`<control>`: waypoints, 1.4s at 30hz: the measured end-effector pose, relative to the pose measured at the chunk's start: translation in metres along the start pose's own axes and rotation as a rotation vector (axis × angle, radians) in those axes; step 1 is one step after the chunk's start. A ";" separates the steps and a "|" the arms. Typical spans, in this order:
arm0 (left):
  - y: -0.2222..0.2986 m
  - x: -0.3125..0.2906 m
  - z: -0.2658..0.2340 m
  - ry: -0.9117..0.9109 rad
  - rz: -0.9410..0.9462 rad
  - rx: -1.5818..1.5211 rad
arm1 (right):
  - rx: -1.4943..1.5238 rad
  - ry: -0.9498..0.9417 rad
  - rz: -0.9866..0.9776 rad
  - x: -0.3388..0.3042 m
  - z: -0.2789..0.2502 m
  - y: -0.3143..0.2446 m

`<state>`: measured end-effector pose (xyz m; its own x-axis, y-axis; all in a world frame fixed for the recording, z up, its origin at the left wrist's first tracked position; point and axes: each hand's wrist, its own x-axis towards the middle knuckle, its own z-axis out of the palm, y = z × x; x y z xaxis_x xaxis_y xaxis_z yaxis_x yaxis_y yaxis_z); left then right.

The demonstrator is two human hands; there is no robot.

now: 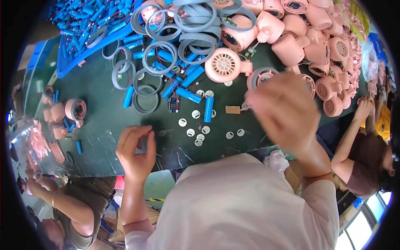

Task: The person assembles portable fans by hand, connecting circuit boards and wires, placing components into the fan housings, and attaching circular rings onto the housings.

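My left hand (136, 152) hovers over the near edge of the dark green table, fingers loosely curled, thumb and forefinger slightly apart. Nothing shows between them. My right hand (289, 110) is smeared by motion, so its fingers and anything in them cannot be made out. It partly covers a pink fan housing with a grey ring (257, 77). Left of that hand lies a small tan rectangular piece (232, 109) with thin pale wires. Another pink fan housing (222, 65) rests with its round grille upward. White round discs (200, 136) lie scattered between my hands.
Grey rings (146, 100) are piled over blue cylindrical batteries (188, 95). A blue tray (93, 48) of batteries stands far left. Pink housings (287, 50) heap up at the far right, with more (76, 109) at the left. Co-workers' arms (77, 208) show on both sides.
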<state>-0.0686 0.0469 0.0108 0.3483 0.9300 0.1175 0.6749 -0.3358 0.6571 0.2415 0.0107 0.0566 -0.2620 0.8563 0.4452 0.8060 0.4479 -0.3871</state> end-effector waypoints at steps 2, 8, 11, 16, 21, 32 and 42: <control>-0.001 -0.005 -0.008 -0.022 -0.040 0.012 | 0.086 -0.077 -0.105 -0.002 0.022 -0.017; -0.024 -0.042 -0.028 0.272 -0.149 0.307 | -0.100 -0.325 -0.233 0.029 0.090 -0.046; -0.033 -0.055 -0.030 0.106 -0.222 0.186 | -0.126 -0.416 -0.289 0.039 0.100 -0.041; -0.028 -0.037 -0.005 0.086 -0.119 0.114 | -0.142 -0.324 -0.472 0.029 0.108 -0.034; -0.003 0.004 0.016 0.018 0.082 0.079 | -0.270 -0.223 -0.508 0.043 0.112 -0.030; 0.028 -0.020 0.028 0.081 0.572 -0.024 | -0.126 -0.220 -0.482 0.062 0.108 0.012; 0.078 0.037 0.110 -0.117 0.620 0.038 | 1.841 0.071 -0.159 0.103 0.005 0.073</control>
<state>0.0687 0.0383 -0.0159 0.7492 0.5393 0.3845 0.3472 -0.8141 0.4655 0.2706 0.1334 0.0702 -0.2088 0.7939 0.5711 -0.7601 0.2356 -0.6055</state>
